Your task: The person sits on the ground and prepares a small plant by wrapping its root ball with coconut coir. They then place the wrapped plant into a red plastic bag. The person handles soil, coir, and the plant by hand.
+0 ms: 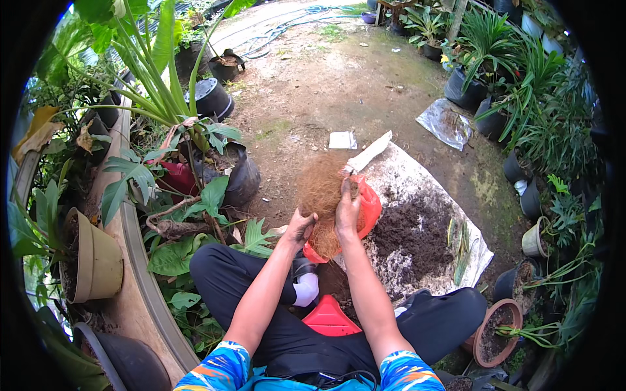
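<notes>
Brown coconut fibre [320,188] stands in a loose clump above a red plastic bag [372,205], with more fibre inside the bag's mouth. My left hand [301,227] grips the lower left side of the clump, its fingers dark with soil. On the right side, my right hand [347,207] holds the fibre together with the bag's edge, thumb and fingers pointing away from me. Dark soil [411,239] lies spread on a whitish sheet [411,168] just right of the bag. A red plastic piece [332,317] sits between my legs.
Several potted plants line the right side, among them a tilted terracotta-coloured pot [499,332]. At left are a black planter bag [243,176], a beige pot [93,256] and a curved ledge [142,254]. A clear plastic bag [445,122] and a white packet [342,140] lie ahead.
</notes>
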`<state>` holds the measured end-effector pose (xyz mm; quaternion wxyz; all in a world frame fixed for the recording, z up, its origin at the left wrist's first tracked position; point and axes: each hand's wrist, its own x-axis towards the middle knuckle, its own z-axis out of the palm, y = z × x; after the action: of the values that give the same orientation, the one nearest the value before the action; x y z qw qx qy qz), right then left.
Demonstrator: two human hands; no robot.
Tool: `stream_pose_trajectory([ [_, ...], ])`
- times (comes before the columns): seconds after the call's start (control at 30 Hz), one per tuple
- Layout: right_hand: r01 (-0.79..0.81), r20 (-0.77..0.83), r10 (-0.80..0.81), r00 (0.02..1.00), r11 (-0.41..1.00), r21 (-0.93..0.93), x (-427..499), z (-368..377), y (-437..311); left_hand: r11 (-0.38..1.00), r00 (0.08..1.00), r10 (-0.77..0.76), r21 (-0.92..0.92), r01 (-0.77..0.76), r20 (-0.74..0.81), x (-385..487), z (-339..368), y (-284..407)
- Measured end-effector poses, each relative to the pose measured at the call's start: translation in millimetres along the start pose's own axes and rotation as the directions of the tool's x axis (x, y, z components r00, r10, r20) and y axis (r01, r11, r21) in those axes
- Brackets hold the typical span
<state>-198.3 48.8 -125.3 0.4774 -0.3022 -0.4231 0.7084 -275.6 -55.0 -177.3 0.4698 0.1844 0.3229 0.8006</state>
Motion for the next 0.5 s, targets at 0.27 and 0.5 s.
stream_pose_trajectory([
  [0.27,-0.019,0.271,0.108,0.956,0.950,-0.312,10.7,-12.3,5.2,0.950,0.882,0.312,0.138,-0.280,-0.355,11.2,4.5,54.2],
  [0.5,-0.067,0.456,0.229,0.860,0.937,-0.344,15.2,-24.0,-21.4,0.935,0.987,0.063,0.356,-0.005,-0.151,7.8,11.0,50.8],
])
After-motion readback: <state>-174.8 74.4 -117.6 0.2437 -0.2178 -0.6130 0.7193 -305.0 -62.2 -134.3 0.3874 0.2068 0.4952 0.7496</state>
